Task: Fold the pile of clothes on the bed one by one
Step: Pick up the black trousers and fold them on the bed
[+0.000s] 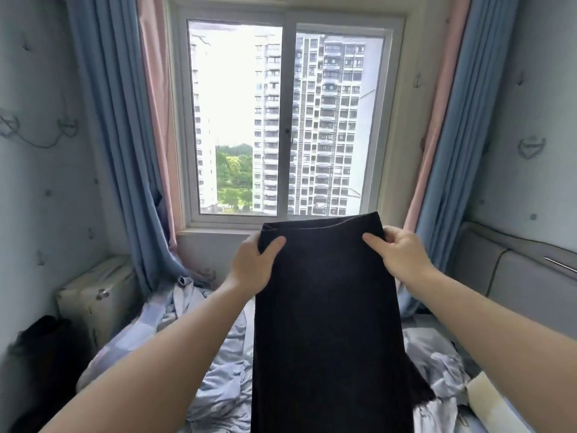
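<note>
Filling the far wall, the window (287, 120) sits between blue and pink curtains. Below it the bed (218, 385) runs toward the camera under rumpled pale-blue fabric, and I cannot tell how much of that is bedding and how much belongs to the pile.

The black garment (327, 307) hangs over the bed as a long dark panel, held in the air by its top edge, with its lower end dropping out of view. The left grip (254, 264) pinches the top left corner and the right grip (396, 251) pinches the top right. Each has its thumb on the near face and its fingers curled behind the cloth. The right corner sits slightly higher than the left.

The step looks like spreading the piece out before the first fold. To do it well, level the two corners and draw the top edge taut so the hanging weight pulls creases out. Then lower it hem first onto a flatter patch of bed, letting go only once the cloth lies smooth.
</note>
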Demonstrator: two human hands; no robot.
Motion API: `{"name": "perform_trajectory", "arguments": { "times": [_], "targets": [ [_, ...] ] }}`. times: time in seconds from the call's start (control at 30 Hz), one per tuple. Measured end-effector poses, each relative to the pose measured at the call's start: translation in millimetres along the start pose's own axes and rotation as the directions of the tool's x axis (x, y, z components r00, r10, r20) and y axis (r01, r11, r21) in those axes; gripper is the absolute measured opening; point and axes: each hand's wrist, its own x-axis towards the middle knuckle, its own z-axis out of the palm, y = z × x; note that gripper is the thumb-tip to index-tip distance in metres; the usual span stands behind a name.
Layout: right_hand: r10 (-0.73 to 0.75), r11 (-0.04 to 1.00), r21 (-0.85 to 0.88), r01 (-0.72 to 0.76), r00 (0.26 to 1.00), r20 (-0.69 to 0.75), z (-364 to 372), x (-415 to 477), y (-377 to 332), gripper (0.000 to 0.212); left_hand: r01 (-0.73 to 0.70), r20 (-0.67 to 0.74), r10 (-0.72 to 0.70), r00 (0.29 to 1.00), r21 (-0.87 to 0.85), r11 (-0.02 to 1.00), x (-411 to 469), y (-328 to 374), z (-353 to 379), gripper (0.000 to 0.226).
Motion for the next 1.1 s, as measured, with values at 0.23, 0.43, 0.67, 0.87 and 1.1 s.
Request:
{"name": "perform_trajectory", "arguments": {
  "times": [0.23, 0.43, 0.67, 0.87, 1.1],
  "targets": [
    [0.283, 0.945, -0.191, -0.266, 0.957, 0.068, 128, 77, 191, 0.012, 0.193, 0.144, -0.219, 0.965, 0.174, 0.966, 66, -229, 33, 0.032],
    [0.457, 0.868, -0.259, -0.424, 0.886, 0.077, 228, 101, 372, 0.018, 0.344, 0.173, -0.386, 0.906, 0.228, 0.911, 81, -417, 76, 0.009],
    [0.537, 0.843, -0.033, -0.538, 0.834, 0.124, 337, 147, 522, 0.041, 0.462, 0.104, -0.464, 0.88, 0.046, 0.886, 127, -604, 146, 0.029],
    [0.601, 0.797, -0.324, -0.509, 0.721, 0.344, 360, 70, 623, 0.091, 0.365, 0.278, -0.443, 0.852, 0.293, 0.884, 43, -693, 170, 0.067],
    [0.668, 0.728, -0.518, -0.45, 0.637, 0.385, 322, -49, 643, 0.081, 0.338, 0.44, -0.568, 0.695, 0.497, 0.799, -94, -689, 167, 0.063]
  ]
}}
